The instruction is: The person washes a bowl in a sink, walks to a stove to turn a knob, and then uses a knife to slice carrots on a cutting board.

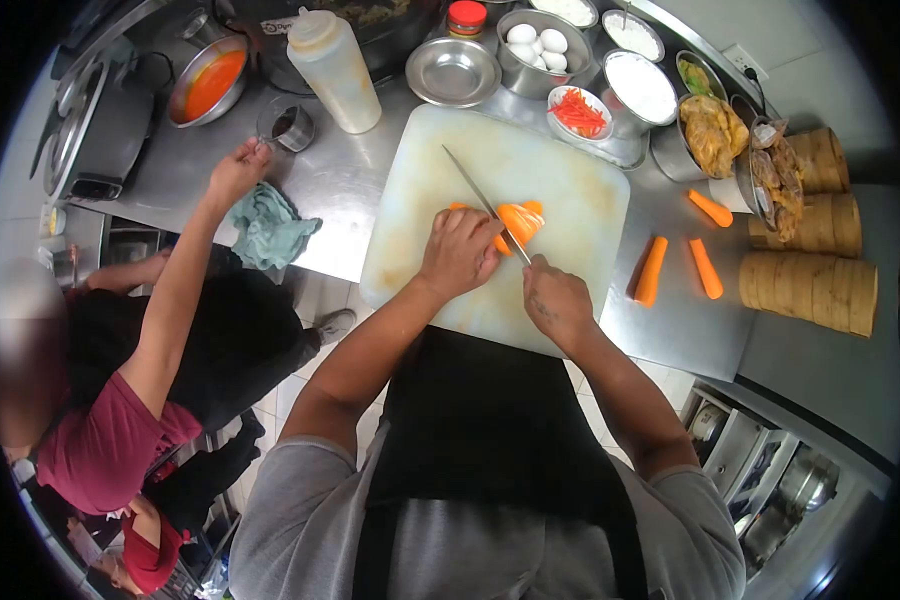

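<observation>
My right hand (558,302) is closed around the handle of a kitchen knife (470,182). Its long blade points up and left across the white cutting board (410,180). My left hand (460,252) presses down with curled fingers on a carrot (457,207), mostly hidden beneath them, right beside the blade. On the blade's other side lie cut carrot pieces (520,220) in a small overlapping pile. Three peeled carrots, one of them the upright carrot (651,272), rest on the steel counter to the right of the board.
At left, a co-worker's hand (240,168) holds a small metal cup (292,128) above a green cloth (270,228). Behind the board stand a squeeze bottle (335,75), a metal plate (453,72), a bowl of eggs (503,75) and shredded carrot (577,112). Bamboo steamers (808,292) stand right.
</observation>
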A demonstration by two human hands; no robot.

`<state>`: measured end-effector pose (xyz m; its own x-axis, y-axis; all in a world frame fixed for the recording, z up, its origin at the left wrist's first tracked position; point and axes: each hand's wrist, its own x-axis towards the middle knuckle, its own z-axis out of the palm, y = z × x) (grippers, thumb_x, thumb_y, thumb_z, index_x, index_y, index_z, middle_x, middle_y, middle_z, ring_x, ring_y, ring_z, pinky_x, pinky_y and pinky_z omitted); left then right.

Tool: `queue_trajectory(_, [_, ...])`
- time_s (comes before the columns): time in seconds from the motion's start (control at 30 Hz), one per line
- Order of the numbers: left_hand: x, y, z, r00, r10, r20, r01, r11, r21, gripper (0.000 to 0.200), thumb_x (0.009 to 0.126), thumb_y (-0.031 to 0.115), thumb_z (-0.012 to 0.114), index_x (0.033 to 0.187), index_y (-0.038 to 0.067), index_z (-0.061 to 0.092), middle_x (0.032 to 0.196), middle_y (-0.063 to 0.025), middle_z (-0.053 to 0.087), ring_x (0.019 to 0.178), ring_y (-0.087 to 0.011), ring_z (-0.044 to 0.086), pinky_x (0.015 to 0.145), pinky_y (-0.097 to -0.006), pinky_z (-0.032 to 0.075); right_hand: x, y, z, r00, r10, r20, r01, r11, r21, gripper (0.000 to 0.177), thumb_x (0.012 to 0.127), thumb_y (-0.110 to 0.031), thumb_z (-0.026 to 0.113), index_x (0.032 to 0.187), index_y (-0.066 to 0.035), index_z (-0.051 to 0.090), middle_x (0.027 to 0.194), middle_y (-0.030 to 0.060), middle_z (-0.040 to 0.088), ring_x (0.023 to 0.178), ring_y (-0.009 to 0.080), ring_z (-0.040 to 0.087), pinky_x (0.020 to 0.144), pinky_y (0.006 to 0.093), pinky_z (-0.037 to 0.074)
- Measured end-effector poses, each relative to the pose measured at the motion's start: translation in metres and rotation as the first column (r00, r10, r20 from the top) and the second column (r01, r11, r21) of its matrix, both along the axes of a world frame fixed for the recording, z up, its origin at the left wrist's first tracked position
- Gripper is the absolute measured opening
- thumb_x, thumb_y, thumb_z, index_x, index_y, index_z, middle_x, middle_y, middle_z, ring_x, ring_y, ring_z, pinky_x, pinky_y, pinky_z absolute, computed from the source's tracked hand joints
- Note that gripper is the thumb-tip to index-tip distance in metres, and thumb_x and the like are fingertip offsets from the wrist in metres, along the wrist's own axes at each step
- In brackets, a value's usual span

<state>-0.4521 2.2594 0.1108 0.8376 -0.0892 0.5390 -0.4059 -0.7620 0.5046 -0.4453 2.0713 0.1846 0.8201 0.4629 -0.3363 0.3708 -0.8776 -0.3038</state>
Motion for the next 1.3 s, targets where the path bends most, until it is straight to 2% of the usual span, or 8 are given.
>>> queue_trajectory(0.17, [0.000, -0.002, 0.004, 0.998, -0.052, -0.020, 0.055, 0.991, 0.126, 0.037, 0.070, 0.015, 0.068, 0.107, 0.020, 0.065, 0.101, -0.0029, 0.055, 0.097, -0.0226, 0.054, 0.086, -0.0449, 0.037, -0.003, 0.009, -0.018, 0.999, -0.033, 0.001, 0.033, 0.998, 0.053, 0.022, 0.100, -0.019, 0.045, 0.096, 0.001, 0.054, 0.074, 0.0227, 0.067, 0.069, 0.0394, 0.068, 0.067, 0.0491, 0.054])
queue_trajectory(0.37, [0.004, -0.007, 0.017, 0.984, -0.064, -0.164, 0.097, 0.975, 0.202, 0.043, 0.070, 0.015, 0.068, 0.113, 0.020, 0.066, 0.104, -0.0041, 0.055, 0.102, -0.0234, 0.052, 0.089, -0.0463, 0.035, 0.006, 0.006, -0.010, 0.997, -0.043, -0.057, 0.047, 0.997, 0.060, 0.025, 0.100, -0.021, 0.045, 0.102, 0.002, 0.055, 0.078, 0.0223, 0.068, 0.073, 0.0395, 0.068, 0.069, 0.0502, 0.053])
queue_trajectory(0.5, [0.008, -0.011, 0.025, 0.997, -0.033, -0.067, 0.044, 0.983, 0.179, 0.034, 0.073, 0.015, 0.068, 0.106, 0.020, 0.065, 0.099, -0.0038, 0.054, 0.098, -0.0228, 0.053, 0.085, -0.0461, 0.037, 0.014, 0.000, -0.011, 0.995, -0.037, -0.091, 0.045, 0.995, 0.085, 0.027, 0.099, -0.022, 0.046, 0.106, 0.002, 0.054, 0.080, 0.0226, 0.068, 0.076, 0.0400, 0.068, 0.071, 0.0501, 0.053])
queue_trajectory(0.77, [0.011, -0.010, 0.046, 0.951, -0.061, -0.302, 0.144, 0.955, 0.259, 0.031, 0.073, 0.015, 0.070, 0.103, 0.017, 0.065, 0.098, -0.0050, 0.054, 0.100, -0.0227, 0.054, 0.084, -0.0460, 0.037, 0.004, 0.000, -0.011, 0.994, -0.077, -0.078, 0.089, 0.984, 0.156, 0.031, 0.096, -0.027, 0.052, 0.109, 0.001, 0.053, 0.080, 0.0211, 0.068, 0.077, 0.0378, 0.069, 0.072, 0.0479, 0.053])
queue_trajectory(0.87, [0.010, -0.011, 0.043, 0.963, -0.063, -0.262, 0.126, 0.964, 0.234, 0.031, 0.072, 0.015, 0.070, 0.103, 0.017, 0.065, 0.098, -0.0049, 0.054, 0.099, -0.0229, 0.054, 0.084, -0.0459, 0.037, 0.007, -0.005, -0.010, 0.979, -0.168, 0.117, 0.153, 0.979, 0.132, 0.031, 0.092, -0.030, 0.059, 0.103, -0.001, 0.056, 0.079, 0.0179, 0.068, 0.075, 0.0354, 0.069, 0.070, 0.0454, 0.054])
queue_trajectory(0.93, [0.009, -0.012, 0.040, 0.965, -0.059, -0.255, 0.122, 0.963, 0.241, 0.031, 0.072, 0.015, 0.071, 0.102, 0.017, 0.065, 0.099, -0.0049, 0.054, 0.100, -0.0230, 0.054, 0.085, -0.0460, 0.037, 0.020, -0.009, -0.012, 0.969, -0.192, 0.156, 0.139, 0.944, 0.298, 0.029, 0.089, -0.032, 0.064, 0.092, -0.003, 0.059, 0.078, 0.0157, 0.068, 0.073, 0.0342, 0.069, 0.069, 0.0437, 0.054])
queue_trajectory(1.03, [0.008, -0.011, 0.039, 0.971, -0.056, -0.232, 0.114, 0.962, 0.247, 0.033, 0.071, 0.015, 0.071, 0.103, 0.016, 0.065, 0.100, -0.0054, 0.055, 0.100, -0.0236, 0.054, 0.084, -0.0456, 0.037, 0.033, -0.006, -0.011, 0.974, -0.181, 0.135, 0.127, 0.933, 0.335, 0.026, 0.088, -0.030, 0.065, 0.084, -0.004, 0.060, 0.079, 0.0156, 0.069, 0.072, 0.0346, 0.068, 0.069, 0.0440, 0.053])
queue_trajectory(1.3, [0.006, -0.010, 0.033, 0.978, -0.044, -0.202, 0.090, 0.970, 0.226, 0.035, 0.069, 0.014, 0.072, 0.103, 0.015, 0.064, 0.102, -0.0064, 0.057, 0.100, -0.0247, 0.055, 0.083, -0.0450, 0.038, 0.045, -0.004, -0.021, 0.979, -0.176, 0.108, 0.148, 0.963, 0.224, 0.029, 0.090, -0.031, 0.063, 0.088, -0.003, 0.060, 0.078, 0.0174, 0.069, 0.073, 0.0364, 0.068, 0.071, 0.0461, 0.053])
